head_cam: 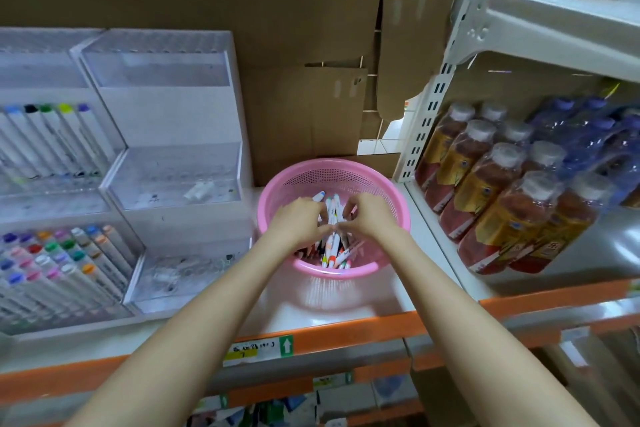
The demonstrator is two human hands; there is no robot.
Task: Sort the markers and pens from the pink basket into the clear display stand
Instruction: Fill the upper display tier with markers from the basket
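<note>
sorting seemed far from done: pens [334, 248] lay heaped in the basket [332, 165], left hand [299, 215] and right hand [372, 215] both curled round some; the stand [173, 177] beside it looked nearly bare.

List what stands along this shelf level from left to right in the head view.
Clear display stand holding markers → nearly empty clear stand → pink basket, with the left hand then the right hand among its pens → white shelf upright → shrink-wrapped bottles.
</note>
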